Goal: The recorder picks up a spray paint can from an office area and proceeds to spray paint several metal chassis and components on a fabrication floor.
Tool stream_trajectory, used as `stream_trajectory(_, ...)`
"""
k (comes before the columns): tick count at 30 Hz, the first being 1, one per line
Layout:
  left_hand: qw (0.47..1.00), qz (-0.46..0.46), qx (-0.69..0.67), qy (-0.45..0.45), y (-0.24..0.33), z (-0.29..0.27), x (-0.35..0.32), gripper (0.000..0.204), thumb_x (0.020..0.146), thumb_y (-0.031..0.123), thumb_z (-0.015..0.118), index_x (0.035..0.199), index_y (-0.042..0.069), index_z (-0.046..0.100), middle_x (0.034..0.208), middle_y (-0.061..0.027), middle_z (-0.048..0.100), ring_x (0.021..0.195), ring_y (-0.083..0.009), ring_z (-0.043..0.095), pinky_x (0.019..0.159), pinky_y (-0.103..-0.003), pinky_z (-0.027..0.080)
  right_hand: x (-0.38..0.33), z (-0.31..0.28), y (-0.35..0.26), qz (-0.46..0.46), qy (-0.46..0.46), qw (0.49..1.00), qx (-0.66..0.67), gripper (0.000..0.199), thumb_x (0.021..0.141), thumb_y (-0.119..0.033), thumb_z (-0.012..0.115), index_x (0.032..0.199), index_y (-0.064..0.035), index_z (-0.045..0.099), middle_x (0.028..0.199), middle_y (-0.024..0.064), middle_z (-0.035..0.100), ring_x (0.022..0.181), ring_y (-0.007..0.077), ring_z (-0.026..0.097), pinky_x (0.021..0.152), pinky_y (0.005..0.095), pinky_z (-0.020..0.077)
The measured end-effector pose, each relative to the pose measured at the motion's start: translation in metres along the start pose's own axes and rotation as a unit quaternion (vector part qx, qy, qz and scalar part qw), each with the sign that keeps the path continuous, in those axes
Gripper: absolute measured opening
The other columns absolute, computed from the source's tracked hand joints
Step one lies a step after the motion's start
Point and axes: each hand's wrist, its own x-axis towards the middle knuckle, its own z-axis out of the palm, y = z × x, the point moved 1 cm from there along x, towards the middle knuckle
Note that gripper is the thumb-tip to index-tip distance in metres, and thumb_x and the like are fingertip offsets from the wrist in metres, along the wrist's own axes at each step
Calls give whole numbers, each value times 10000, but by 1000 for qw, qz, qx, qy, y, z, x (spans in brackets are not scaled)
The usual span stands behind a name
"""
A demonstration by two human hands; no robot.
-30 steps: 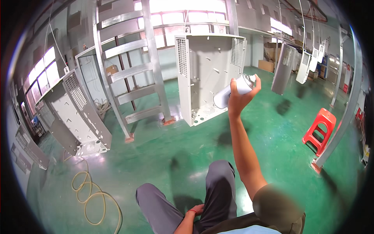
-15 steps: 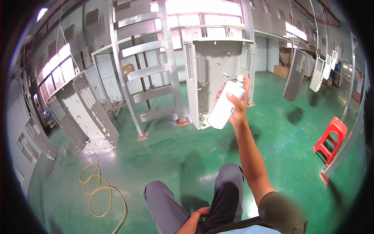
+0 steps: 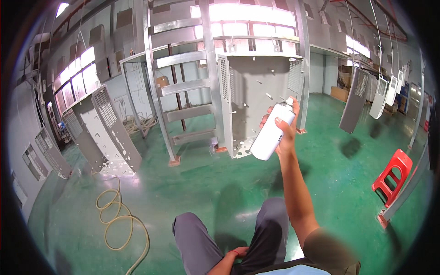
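My right hand is wrapped around a white spray can. The can is tilted, its top toward the upper right, and a finger of that hand lies at its nozzle. Behind it, a tall grey metal cabinet shell stands with its inside facing me and vented side walls. Small pegs stick out from its back panel. From this view I cannot tell how far the can is from the cabinet. Low between my thighs rests my left hand, a red string at its wrist, with its fingers mostly hidden.
A metal ladder-like frame rises left of the cabinet. Another grey cabinet shell stands farther left, near a looped yellowish hose on the green floor. Grey panels hang at right, above a red plastic stool.
The view has tilted slightly, so the surroundings sit lower and a little to the right. My right hand keeps its hold on the spray can, at much the same tilt.
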Motion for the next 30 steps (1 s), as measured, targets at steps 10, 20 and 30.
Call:
stream_trajectory(10, 999, -31, 10, 15, 30, 1, 17, 595, 909, 393, 664, 1431, 128, 557, 1384, -191, 634, 1302, -362, 588, 1081, -438, 456, -24, -38, 6, 70, 90, 993, -41, 823, 833, -1, 639, 1513, -267, 260, 1102, 189, 570, 824, 308, 672, 706, 469, 615)
stream_trajectory(20, 999, -4, 1, 38, 27, 20, 48, 490, 933, 254, 587, 1404, 118, 569, 1371, -200, 636, 1290, -369, 596, 1048, -445, 471, -202, -82, 69, 376, 134, 914, 65, 805, 843, -18, 669, 1492, -294, 282, 1062, 187, 600, 798, 342, 682, 683, 499, 614)
stream_trajectory(30, 999, -21, 12, 48, 76, 40, 73, 326, 895, 103, 519, 1212, 57, 581, 1238, -204, 664, 1171, -390, 637, 960, -477, 489, -317, -104, 69, 557, 276, 780, 70, 767, 861, -77, 747, 1438, -299, 293, 1027, 163, 585, 800, 339, 672, 681, 526, 597)
